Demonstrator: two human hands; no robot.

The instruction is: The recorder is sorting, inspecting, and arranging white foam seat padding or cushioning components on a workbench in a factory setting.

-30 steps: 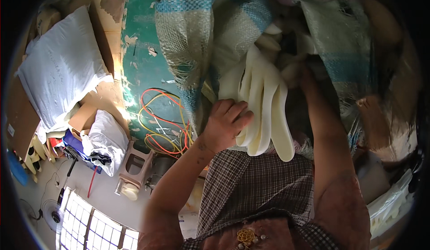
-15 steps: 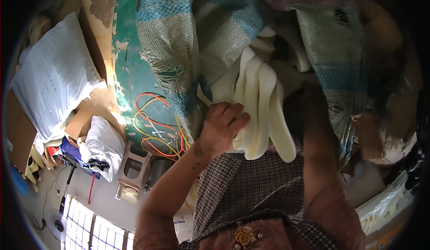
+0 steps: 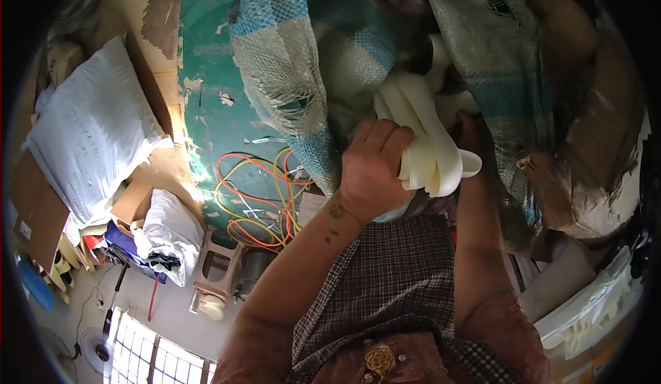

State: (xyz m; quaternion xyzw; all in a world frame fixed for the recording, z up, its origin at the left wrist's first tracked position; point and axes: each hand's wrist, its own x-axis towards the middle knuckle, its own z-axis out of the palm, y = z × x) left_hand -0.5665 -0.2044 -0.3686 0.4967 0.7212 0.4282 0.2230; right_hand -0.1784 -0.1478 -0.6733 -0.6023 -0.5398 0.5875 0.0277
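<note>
A bundle of cream foam insoles (image 3: 428, 140) stands at the mouth of a woven sack (image 3: 279, 74), their rounded ends toward me. My left hand (image 3: 375, 171) is closed round the bundle's left side, fingers curled over the edges. My right hand (image 3: 474, 140) reaches into the shadow at the sack's right side, close beside the bundle; its fingers are mostly hidden and dark. More pale insoles (image 3: 438, 60) show deeper inside the sack. The sack is white with blue bands and frayed edges.
Left of the sack, orange and yellow cords (image 3: 258, 198) lie on a worn green surface (image 3: 213, 102). Farther left are a stuffed white sack (image 3: 96, 129), a smaller white bag (image 3: 169, 236) and a pinkish stool (image 3: 219, 267). A plastic bag of pale pieces (image 3: 592, 315) sits at right.
My left hand has moved up and right with the insoles, which now bunch tighter and sit farther from me. The longest one no longer hangs down toward my apron.
</note>
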